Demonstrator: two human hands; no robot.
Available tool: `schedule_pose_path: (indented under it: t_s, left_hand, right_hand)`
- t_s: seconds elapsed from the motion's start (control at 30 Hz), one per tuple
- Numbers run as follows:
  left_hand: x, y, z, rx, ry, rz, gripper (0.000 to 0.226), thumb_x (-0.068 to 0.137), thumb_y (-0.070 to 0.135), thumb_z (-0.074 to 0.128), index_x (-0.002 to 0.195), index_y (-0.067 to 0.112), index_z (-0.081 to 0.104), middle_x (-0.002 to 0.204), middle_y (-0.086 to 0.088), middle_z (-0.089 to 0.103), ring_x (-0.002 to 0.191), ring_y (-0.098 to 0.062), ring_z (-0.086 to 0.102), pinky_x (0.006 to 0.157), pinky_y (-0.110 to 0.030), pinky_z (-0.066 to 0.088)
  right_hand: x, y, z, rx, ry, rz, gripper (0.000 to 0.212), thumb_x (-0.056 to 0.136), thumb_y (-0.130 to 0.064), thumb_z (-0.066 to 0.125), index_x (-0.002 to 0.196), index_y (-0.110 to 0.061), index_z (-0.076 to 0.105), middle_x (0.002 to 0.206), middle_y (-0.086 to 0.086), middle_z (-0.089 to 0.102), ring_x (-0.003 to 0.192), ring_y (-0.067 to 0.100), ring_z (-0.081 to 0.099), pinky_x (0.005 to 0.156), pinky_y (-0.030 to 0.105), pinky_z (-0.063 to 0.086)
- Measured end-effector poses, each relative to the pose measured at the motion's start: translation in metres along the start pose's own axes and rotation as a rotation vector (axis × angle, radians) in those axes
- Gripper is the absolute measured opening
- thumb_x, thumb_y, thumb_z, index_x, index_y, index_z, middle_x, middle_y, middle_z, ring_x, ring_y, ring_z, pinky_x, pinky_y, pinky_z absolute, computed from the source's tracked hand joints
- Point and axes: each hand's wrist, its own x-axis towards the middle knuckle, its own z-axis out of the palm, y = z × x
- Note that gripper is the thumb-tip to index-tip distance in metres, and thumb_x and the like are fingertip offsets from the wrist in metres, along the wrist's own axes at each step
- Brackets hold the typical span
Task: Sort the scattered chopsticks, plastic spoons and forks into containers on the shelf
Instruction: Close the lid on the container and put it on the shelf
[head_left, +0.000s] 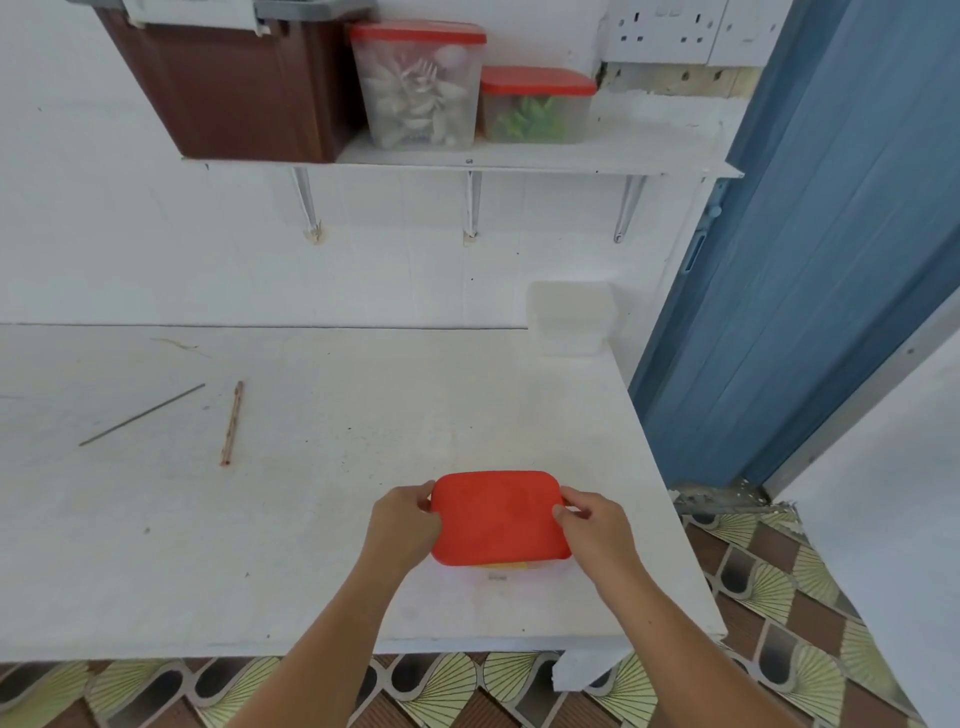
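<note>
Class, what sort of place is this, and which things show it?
Probably a plain home kitchen or utility corner: a white worktop, a wall shelf holding red-lidded tubs of plastic cutlery, and patterned floor tiles.

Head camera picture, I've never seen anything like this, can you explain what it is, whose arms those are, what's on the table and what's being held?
No machine here: this single picture comes from a camera worn on a person's head, looking forward and down, so the two bare arms are the wearer's own. The left hand and right hand each have a grip on one end of a clear plastic box with a red lid, which seems to rest on the white table. Farther left lie a thin dark stick and a reddish-brown chopstick. On the white wall shelf above stand a brown bin, a tall red-lidded clear tub of pale cutlery, and a shorter red-lidded tub holding green pieces.
</note>
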Motion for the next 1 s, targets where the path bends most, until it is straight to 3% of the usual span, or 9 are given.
schedule_pose_path:
  t_s: [0.1,0.2,0.4,0.5,0.57,0.67,0.73,0.8,1.0]
  left_hand:
    - [0.001,-0.002,0.0,0.007,-0.01,0.014,0.056,0.092,0.008,0.052,0.144,0.025,0.061,0.13,0.003,0.07,0.089,-0.012,0.064,0.073,-0.016,0.044]
    - [0.0,-0.002,0.003,0.034,-0.003,0.04,0.056,0.095,0.007,0.053,0.148,0.023,0.057,0.139,0.001,0.063,0.093,-0.005,0.055,0.076,-0.014,0.039]
    - [0.001,-0.007,0.01,0.081,0.013,0.078,0.056,0.095,0.006,0.051,0.148,0.021,0.056,0.135,-0.002,0.063,0.096,-0.006,0.054,0.078,-0.016,0.039]
    - [0.002,-0.009,0.012,0.071,0.031,0.077,0.054,0.096,0.006,0.05,0.146,0.023,0.059,0.13,-0.002,0.063,0.099,-0.007,0.053,0.076,-0.014,0.039]
    - [0.004,-0.009,0.015,0.039,0.067,0.047,0.049,0.096,0.007,0.052,0.14,0.023,0.064,0.121,-0.001,0.067,0.098,-0.011,0.057,0.079,-0.019,0.042]
    - [0.007,-0.009,0.02,-0.016,0.151,-0.033,0.025,0.098,0.018,0.059,0.115,0.023,0.076,0.101,0.005,0.071,0.09,-0.013,0.064,0.077,-0.027,0.047]
    - [0.011,-0.008,0.024,-0.042,0.18,-0.076,0.015,0.1,0.023,0.059,0.094,0.025,0.073,0.088,0.008,0.07,0.081,-0.011,0.063,0.071,-0.03,0.05]
    - [0.015,-0.005,0.028,-0.088,0.193,-0.097,0.016,0.1,0.019,0.057,0.088,0.023,0.067,0.083,0.006,0.068,0.079,-0.014,0.063,0.07,-0.032,0.052]
    - [0.018,-0.007,0.051,-0.009,0.217,0.032,0.031,0.1,0.008,0.04,0.119,0.018,0.062,0.107,0.0,0.059,0.091,-0.025,0.061,0.075,-0.036,0.047]
  right_hand:
    - [-0.004,0.003,0.0,0.005,0.035,0.009,0.037,0.102,-0.017,0.059,0.139,-0.019,0.064,0.134,-0.003,0.063,0.113,0.013,0.058,0.098,0.028,0.048]
    - [-0.01,0.009,0.001,-0.032,0.076,0.009,0.037,0.101,-0.014,0.059,0.138,-0.018,0.065,0.136,-0.001,0.063,0.121,0.016,0.058,0.099,0.027,0.047]
    - [-0.019,0.017,0.008,-0.09,0.125,-0.018,0.039,0.098,-0.007,0.063,0.136,-0.016,0.066,0.126,-0.002,0.066,0.104,0.009,0.054,0.087,0.018,0.045]
    - [-0.017,0.017,0.011,-0.131,0.119,-0.062,0.042,0.099,-0.006,0.061,0.14,-0.016,0.063,0.125,-0.001,0.064,0.095,0.005,0.054,0.068,0.005,0.039]
    - [-0.014,0.018,0.014,-0.154,0.116,-0.09,0.045,0.099,-0.004,0.059,0.143,-0.014,0.061,0.12,-0.004,0.061,0.089,0.0,0.055,0.062,0.003,0.042]
    - [-0.011,0.018,0.02,-0.202,0.105,-0.13,0.052,0.099,-0.003,0.052,0.151,-0.012,0.051,0.116,-0.007,0.054,0.089,0.0,0.055,0.065,0.007,0.045]
    - [-0.01,0.018,0.026,-0.263,0.101,-0.171,0.055,0.101,-0.005,0.048,0.155,-0.012,0.042,0.113,-0.008,0.047,0.087,0.004,0.054,0.065,0.011,0.045]
    - [-0.009,0.02,0.032,-0.331,0.13,-0.233,0.053,0.101,-0.006,0.05,0.154,-0.008,0.044,0.112,-0.009,0.044,0.082,0.007,0.053,0.065,0.011,0.042]
    - [0.008,0.033,0.036,-0.306,0.22,-0.336,0.043,0.097,0.005,0.056,0.14,-0.002,0.06,0.103,-0.002,0.053,0.084,0.007,0.054,0.07,0.012,0.041]
